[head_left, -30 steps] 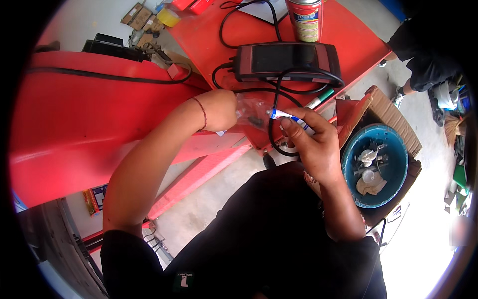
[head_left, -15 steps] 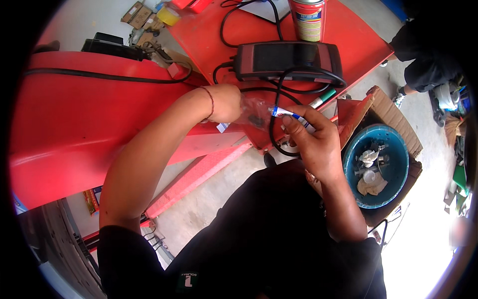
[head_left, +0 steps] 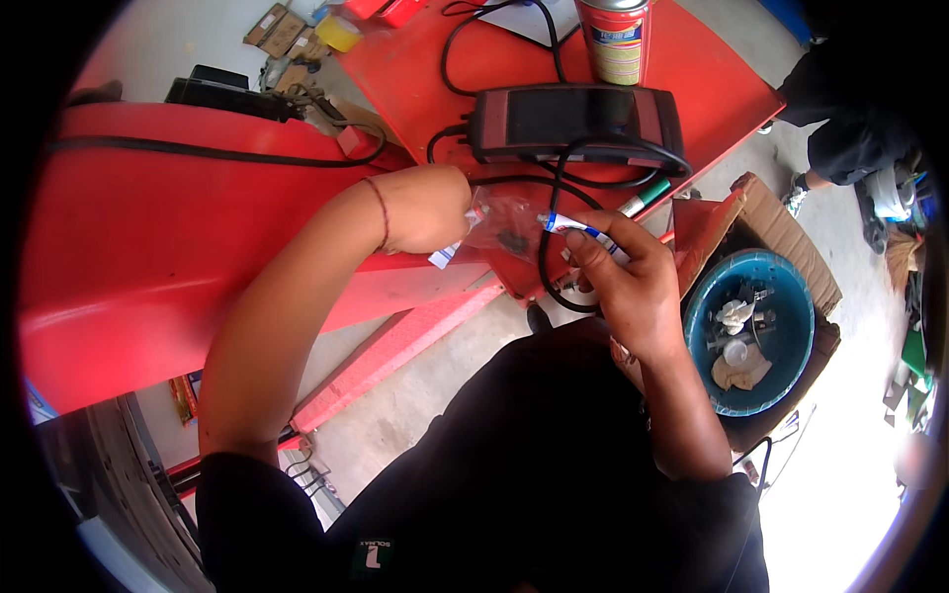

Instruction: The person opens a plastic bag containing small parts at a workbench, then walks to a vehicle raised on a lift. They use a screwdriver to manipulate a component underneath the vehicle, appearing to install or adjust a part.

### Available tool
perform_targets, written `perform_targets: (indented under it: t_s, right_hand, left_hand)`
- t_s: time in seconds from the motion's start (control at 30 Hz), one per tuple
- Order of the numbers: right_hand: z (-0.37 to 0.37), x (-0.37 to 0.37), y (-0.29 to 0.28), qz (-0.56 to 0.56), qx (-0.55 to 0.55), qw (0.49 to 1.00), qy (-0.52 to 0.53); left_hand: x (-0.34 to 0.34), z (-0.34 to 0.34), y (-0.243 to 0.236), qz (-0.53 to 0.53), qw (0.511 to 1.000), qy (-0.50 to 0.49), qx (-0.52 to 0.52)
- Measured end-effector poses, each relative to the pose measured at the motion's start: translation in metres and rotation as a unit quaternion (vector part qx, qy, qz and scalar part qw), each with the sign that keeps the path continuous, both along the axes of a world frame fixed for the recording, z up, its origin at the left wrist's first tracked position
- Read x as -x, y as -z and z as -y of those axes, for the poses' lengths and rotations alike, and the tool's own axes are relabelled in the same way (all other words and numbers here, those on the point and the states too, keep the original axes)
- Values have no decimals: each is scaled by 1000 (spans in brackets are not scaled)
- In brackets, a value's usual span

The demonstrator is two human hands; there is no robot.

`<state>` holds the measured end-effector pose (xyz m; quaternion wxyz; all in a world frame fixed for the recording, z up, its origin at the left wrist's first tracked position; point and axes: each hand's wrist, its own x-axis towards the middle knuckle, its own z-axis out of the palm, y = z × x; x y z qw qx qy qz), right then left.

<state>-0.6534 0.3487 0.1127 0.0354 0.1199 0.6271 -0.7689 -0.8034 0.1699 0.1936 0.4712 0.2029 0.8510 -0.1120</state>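
Observation:
My left hand [head_left: 430, 210] is closed round a small white-and-blue tube [head_left: 445, 256]. The tube's flat end sticks out below the fist, and a reddish tip shows by the fingers. In my right hand [head_left: 633, 282] a second white-and-blue squeeze tube [head_left: 573, 227] is pinched between thumb and fingers, its narrow nozzle pointing left toward the other fist. Between the hands hangs a crumpled clear plastic bag [head_left: 507, 219], close to the left fingers. Whether the left fingers also grip the bag, I cannot tell.
A diagnostic tablet [head_left: 568, 121] with a looping black cable [head_left: 554, 188] lies on the red table [head_left: 727, 84]. Behind it stands a spray can [head_left: 618, 44]; a green-capped marker [head_left: 645, 198] lies nearby. At right, a teal basin [head_left: 700, 366] sits in a cardboard box [head_left: 786, 237]. Someone stands far right.
My left hand has drawn slightly left and turned, so more of its tube and a reddish tip now show. The right hand has hardly moved.

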Motion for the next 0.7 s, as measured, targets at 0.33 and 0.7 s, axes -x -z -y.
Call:
perform_targets:
  t_s: [0.33,0.7]
  right_hand:
    - [12,25,-15,-113,-246,962,-22]
    - [38,58,2,-185,-550,803,-137]
  left_hand:
    - [-64,61,10,-79,909,-235,-336]
    - [-130,99,65,-14,743,-416,-524]
